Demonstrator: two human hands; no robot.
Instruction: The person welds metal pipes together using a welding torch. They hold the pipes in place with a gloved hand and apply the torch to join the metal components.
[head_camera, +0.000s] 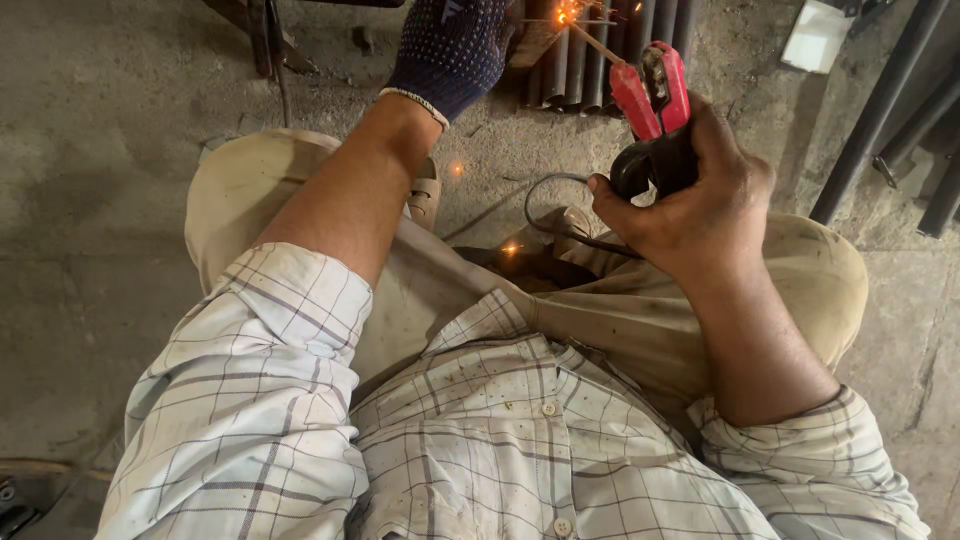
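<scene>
So the red electrode holder (652, 105) is up near the top of the view, right of centre, clamped in my right hand (700, 200), fingers wrapped tight round its black handle. A thin welding rod (592, 42) sticks out of the red jaws and slants up-left to a bright orange spark (566, 15), right at the near ends of a row of dark metal bars (590, 60) lying side by side on the floor. A black cable (545, 215) loops down from the handle across my lap. My left hand (450, 45) has a dark blue knitted glove on and rests just left of those bars, touching their ends as far as I can see; can't tell whether its fingers are curled around anything, since they're cut off by the top edge. A few small sparks sit over my beige trousers (620, 320), and I'm squatting on a rough concrete floor (90, 200). More dark pipes (880, 110) lean off to the right, well apart from the weld.
</scene>
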